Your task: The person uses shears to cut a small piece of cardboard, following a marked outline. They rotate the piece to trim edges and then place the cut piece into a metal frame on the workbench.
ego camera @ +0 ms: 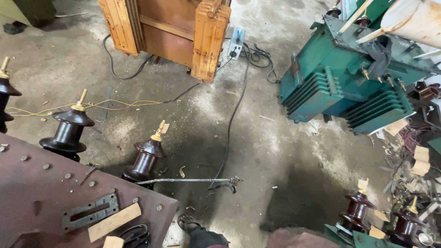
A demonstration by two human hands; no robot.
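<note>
Neither of my hands is in view. Below me is a brown bolted transformer lid with dark brown porcelain bushings: one at the left, one in the middle and one at the far left edge, each with a brass stud. A thin metal rod sticks out from the lid's edge toward the floor. My sandalled foot shows at the bottom.
An orange transformer tank stands at the back, a green finned one at the right. Black cables and yellow wire cross the concrete floor. Two more bushings and scrap lie at the lower right.
</note>
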